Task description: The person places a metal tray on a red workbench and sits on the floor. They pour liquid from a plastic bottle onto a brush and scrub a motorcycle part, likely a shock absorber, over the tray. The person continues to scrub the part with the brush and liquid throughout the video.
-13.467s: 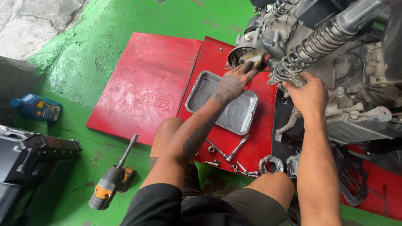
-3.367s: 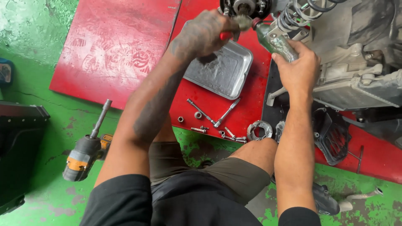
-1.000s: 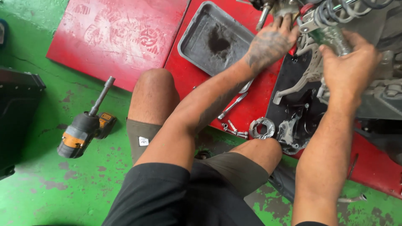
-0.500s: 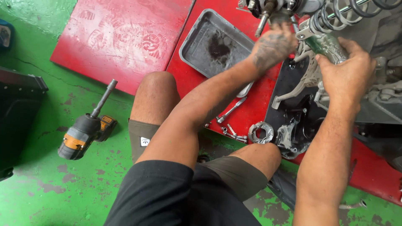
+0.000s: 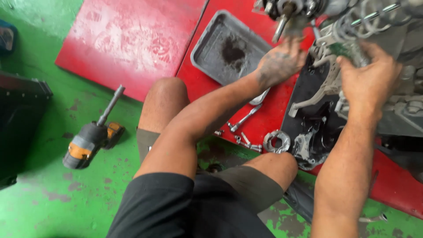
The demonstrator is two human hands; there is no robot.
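Fingers of the left hand (image 5: 280, 66) curl upward against the underside of the grey metal engine assembly (image 5: 396, 88), just below its short splined steel shaft (image 5: 282, 24); whether they pinch anything is hard to tell. Beside them, the right hand (image 5: 370, 79) closes round a coiled steel spring shock absorber (image 5: 352, 39), forearm reaching straight up from the bent knee. Compared with half a second ago, the left hand sits slightly lower, off the shaft. Left of the fingers lies a dented grey metal tray (image 5: 220, 48) on a red steel sheet (image 5: 132, 39). Below them rest loose bolts (image 5: 246, 143) and a round toothed metal ring (image 5: 276, 141). Far left, an orange-and-black impact driver (image 5: 88, 141) lies on the green painted floor (image 5: 44, 198).
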